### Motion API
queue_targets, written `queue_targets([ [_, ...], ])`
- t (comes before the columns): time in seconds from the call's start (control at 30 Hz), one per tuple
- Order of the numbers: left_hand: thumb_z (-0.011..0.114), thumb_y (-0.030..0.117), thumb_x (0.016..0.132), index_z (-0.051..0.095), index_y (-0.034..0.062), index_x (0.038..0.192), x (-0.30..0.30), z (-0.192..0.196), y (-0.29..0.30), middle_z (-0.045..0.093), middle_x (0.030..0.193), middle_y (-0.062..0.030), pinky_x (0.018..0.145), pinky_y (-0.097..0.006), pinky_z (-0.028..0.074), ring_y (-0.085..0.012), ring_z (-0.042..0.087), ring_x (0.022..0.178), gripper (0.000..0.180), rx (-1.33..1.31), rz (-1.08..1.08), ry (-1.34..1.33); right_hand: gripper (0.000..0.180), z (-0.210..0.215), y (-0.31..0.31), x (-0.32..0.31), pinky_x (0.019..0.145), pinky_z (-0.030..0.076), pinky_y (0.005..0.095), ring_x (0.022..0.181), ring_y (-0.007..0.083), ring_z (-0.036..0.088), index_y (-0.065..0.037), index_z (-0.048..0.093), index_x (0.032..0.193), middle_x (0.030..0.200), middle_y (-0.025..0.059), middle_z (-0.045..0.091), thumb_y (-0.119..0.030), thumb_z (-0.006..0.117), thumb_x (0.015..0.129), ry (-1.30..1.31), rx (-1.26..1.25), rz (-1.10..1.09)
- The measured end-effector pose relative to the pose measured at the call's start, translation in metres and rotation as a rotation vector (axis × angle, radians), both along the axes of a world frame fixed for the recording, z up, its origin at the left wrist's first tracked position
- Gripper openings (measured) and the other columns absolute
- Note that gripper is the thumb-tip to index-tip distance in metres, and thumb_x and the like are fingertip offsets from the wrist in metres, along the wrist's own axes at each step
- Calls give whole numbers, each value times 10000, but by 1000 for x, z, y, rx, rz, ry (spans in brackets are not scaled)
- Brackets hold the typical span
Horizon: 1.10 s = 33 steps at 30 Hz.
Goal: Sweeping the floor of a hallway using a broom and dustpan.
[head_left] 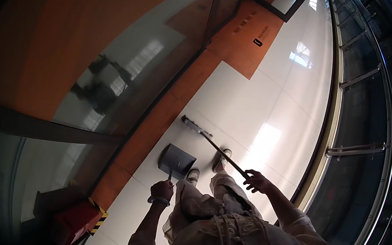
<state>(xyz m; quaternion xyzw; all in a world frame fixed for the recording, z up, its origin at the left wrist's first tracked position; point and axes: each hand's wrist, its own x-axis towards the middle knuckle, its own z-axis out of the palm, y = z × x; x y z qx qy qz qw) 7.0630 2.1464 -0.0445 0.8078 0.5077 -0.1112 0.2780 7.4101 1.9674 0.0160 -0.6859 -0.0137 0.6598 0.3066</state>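
2 hands, 2 cleaning tools on the white floor.
Left hand (pixel 161 191) grips the grey dustpan (pixel 176 160); right hand (pixel 255 180) clamps the broom (pixel 207 138); small black sign (pixel 258 41) on the orange strip (pixel 155 123).

one dustpan (pixel 177 159), one broom (pixel 212 143), two shoes (pixel 222 159)

dark grey dustpan (pixel 177 159), white glossy floor (pixel 273 95)
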Motion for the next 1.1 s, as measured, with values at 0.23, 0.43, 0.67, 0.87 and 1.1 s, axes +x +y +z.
queue_targets([
  [0.23,601,229,697,634,147,748,78,13,18,614,668,-89,590,-387,480,-273,600,633,102,26,-16,-119,517,-37,47,102,322,321,250,386,118,409,-22,372,1202,589,75,468,82,488,709,-313,29,-32],
  [0.43,609,225,705,633,152,761,185,1,34,628,701,-82,607,-377,487,-268,612,669,95,1,-36,-74,184,-96,67,133,302,365,284,387,154,477,-58,470,881,562,71,475,9,519,717,-509,5,-19],
  [0.67,588,237,725,632,138,756,271,-7,55,627,713,-105,622,-390,494,-283,612,681,113,27,-49,-6,409,-63,24,175,321,296,234,376,109,401,-39,454,1126,584,78,491,32,544,734,76,32,92],
  [0.87,595,250,718,631,123,745,308,1,64,624,699,-107,614,-384,488,-279,609,676,135,-16,-108,-31,565,-34,-34,261,347,279,241,397,100,374,-22,324,1253,610,103,494,50,548,740,52,-26,-236],
  [1.1,630,226,700,636,149,765,391,5,57,632,720,-81,631,-374,488,-261,615,695,101,-70,-270,11,214,-79,-9,304,300,339,273,404,135,445,-44,426,956,587,62,448,14,479,758,-318,-57,-327],
])
